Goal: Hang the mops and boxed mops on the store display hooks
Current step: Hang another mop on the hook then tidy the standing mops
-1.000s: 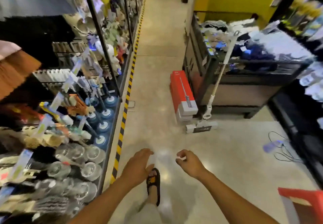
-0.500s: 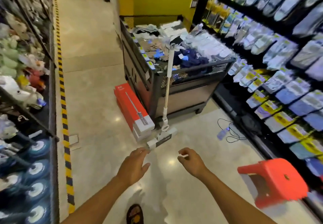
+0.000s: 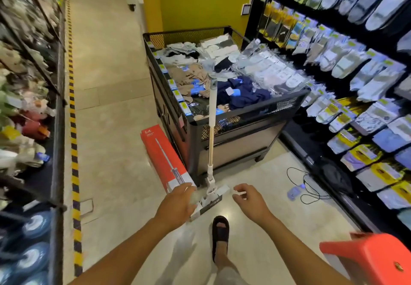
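Note:
A white flat mop [image 3: 210, 151] stands on the floor, its handle leaning against a black mesh bin [image 3: 233, 126]. Its head rests on the tiles just ahead of my hands. A red boxed mop [image 3: 164, 157] lies on the floor along the bin's left side. My left hand [image 3: 178, 202] hovers over the near end of the box and the mop head, fingers apart and holding nothing. My right hand [image 3: 249, 200] is to the right of the mop head, fingers loosely curled around nothing.
The bin holds packs of socks. Display racks of goods line the left side [image 3: 29, 129] and sock racks the right [image 3: 367, 106]. An orange plastic stool [image 3: 369, 260] stands at lower right. A cable [image 3: 304, 186] lies on the floor. My sandalled foot [image 3: 220, 233] is below the mop.
My view has swung right from the left shelving toward the bin, and I have come closer to the mop and box. Both hands stay out in front, holding nothing.

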Tool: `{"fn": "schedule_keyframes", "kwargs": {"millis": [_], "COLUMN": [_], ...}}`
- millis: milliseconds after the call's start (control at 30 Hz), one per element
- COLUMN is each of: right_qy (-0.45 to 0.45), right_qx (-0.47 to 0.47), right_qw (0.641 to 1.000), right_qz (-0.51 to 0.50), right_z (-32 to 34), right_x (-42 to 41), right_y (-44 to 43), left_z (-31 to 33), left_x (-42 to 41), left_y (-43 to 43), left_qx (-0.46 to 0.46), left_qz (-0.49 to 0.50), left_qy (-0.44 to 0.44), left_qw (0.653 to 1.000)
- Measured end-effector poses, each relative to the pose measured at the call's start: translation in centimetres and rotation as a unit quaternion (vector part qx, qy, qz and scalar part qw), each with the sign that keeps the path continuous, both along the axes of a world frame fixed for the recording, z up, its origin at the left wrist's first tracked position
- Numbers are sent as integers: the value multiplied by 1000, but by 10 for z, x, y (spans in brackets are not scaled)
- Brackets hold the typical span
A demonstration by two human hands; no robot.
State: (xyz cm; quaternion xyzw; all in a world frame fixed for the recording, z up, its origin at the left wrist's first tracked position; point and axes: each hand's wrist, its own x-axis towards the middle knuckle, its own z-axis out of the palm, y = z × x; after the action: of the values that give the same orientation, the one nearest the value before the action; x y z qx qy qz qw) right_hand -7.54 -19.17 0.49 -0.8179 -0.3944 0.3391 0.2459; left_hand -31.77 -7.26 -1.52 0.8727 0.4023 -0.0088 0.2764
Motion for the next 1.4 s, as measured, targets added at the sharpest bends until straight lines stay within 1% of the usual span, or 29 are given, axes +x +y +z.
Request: {"fn": "schedule_keyframes", "kwargs": {"millis": [200,333,400,467,567,667,733,800,867,967,1133,1300,1400], "right_qy": [29,48,52,61,75,77,75,76,84,101,115,130,152], "right_qx": [-13,-12,-19,-12,-8,-16,-20,-21,-21,-18,-18,-16,-4], "right_qw": [998,994,993,992,990,987,985,984,982,979,974,963,951], "right_qz": [53,94,108,111,123,141,154,162,170,178,193,237,268], "right_z": [-5,-3,-5,-7,-5,-7,-11,-14,-14,-14,-13,-12,-2], "right_x": [74,124,143,159,173,183,186,190,192,193,187,165,145], "right_y": [95,156,181,202,224,239,245,251,256,263,271,273,274], "left_z": [16,28,36,45,62,66,67,69,73,77,75,98,109], "left_x": [74,131,157,182,214,237,247,257,265,271,265,257,246], "left_y": [68,120,145,167,196,227,243,255,264,268,259,231,217], "left_qx": [-20,-55,-73,-72,-78,-124,-162,-198,-220,-241,-233,-223,-221], "left_qz": [70,119,168,197,229,290,322,333,342,383,416,432,425], "left_qy": [-3,-54,-88,-133,-214,-278,-297,-305,-319,-354,-358,-416,-431], "left_qw": [997,990,979,969,947,907,884,870,856,818,803,769,765]}}
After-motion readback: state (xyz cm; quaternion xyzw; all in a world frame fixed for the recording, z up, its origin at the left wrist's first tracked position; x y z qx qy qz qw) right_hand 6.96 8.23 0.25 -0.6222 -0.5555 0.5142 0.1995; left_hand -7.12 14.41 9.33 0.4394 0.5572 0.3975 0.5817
